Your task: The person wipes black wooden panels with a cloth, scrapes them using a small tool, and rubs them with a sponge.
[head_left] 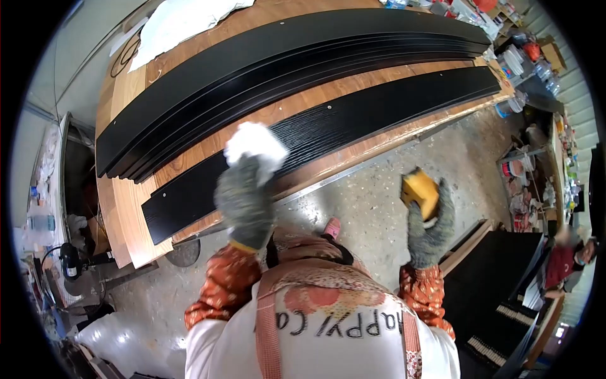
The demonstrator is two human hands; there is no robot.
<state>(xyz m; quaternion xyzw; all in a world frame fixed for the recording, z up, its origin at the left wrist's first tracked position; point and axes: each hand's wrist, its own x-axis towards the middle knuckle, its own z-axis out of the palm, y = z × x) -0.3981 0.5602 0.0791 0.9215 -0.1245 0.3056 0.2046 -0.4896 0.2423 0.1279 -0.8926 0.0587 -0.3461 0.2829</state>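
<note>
My left hand, in a grey knit glove, is closed on a crumpled white cloth. The cloth is slightly blurred and lies over a long black board near the table's front edge. Off the table and above the floor, my right hand, gloved alike, grips a yellow sanding block with dark edges. Its thumb and fingers wrap around the block. Behind the single board, several more black boards lie stacked.
The wooden table carries the boards and a white sheet at the back. More black panels stand at the lower right, near another person. Cluttered shelves line the right side. A black fan-like device is at left.
</note>
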